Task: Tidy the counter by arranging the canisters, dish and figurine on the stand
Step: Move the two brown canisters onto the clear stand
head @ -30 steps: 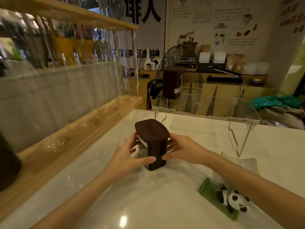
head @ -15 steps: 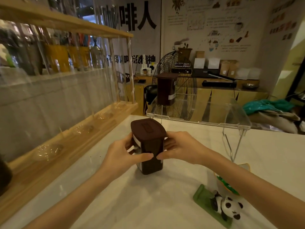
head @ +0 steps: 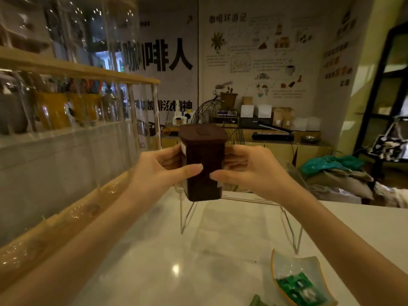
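Pale glossy desk (head: 154, 261) in a dim coffee shop, with wall posters and a cluttered back counter (head: 276, 138) behind. Along the left edge, a wooden rack (head: 66, 219) with glass tubes and a glass panel above. Held in the air above the desk, a dark brown canister (head: 204, 162) with a matching lid, upright or nearly so, gripped from both sides. Left hand (head: 161, 171) wrapped on its left side, thumb lying across the front face; right hand (head: 249, 171) on its right side, thumb likewise reaching in across the front, the two thumb tips close but apart. Just behind and below the canister, a clear acrylic stand (head: 240, 196) on thin legs, its front edge level with the canister's base; cannot tell whether the base touches it. At the lower right on the desk, a glassy dish (head: 309, 261) with a yellowish rim and green inside, well apart from the stand. Beside it at the bottom edge, a green corner (head: 257, 302), cut off.
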`<act>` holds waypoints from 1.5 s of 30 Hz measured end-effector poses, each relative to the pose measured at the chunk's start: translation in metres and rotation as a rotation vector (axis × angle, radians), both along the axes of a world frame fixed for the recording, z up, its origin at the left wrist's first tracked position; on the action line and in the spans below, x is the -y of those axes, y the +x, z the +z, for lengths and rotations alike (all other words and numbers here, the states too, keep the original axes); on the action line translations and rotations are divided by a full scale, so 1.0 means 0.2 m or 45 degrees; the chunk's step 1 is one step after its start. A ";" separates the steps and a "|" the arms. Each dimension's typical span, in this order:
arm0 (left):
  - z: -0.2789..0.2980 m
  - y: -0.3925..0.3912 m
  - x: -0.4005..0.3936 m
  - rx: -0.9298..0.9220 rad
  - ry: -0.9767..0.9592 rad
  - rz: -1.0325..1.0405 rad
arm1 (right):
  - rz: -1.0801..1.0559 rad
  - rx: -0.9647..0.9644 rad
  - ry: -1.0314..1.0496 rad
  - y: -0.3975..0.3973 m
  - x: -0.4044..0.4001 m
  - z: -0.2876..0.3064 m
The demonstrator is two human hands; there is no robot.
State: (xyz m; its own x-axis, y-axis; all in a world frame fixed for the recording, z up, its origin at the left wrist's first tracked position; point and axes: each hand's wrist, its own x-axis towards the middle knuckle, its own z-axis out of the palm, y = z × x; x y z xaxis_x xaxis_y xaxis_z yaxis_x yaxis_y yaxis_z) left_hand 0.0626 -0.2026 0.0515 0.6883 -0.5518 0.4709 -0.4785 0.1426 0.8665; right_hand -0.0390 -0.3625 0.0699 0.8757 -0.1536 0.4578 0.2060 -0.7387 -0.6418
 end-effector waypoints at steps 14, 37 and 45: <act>-0.11 0.33 0.56 -0.012 0.039 -0.034 | -0.466 -0.103 0.058 0.27 0.40 -0.13; -0.09 0.42 0.72 0.197 0.346 0.200 | -0.590 -0.011 0.037 0.43 0.47 -0.25; -0.12 0.39 0.77 0.314 0.339 0.376 | -0.524 -0.067 0.028 0.44 0.50 -0.29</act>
State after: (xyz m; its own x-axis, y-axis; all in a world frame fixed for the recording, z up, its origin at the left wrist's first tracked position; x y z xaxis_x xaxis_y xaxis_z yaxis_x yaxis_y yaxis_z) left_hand 0.1404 -0.3564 0.0266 0.7196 -0.4727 0.5087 -0.6613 -0.2430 0.7096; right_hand 0.0491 -0.4624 0.0128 0.7612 -0.5051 0.4067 -0.1375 -0.7386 -0.6599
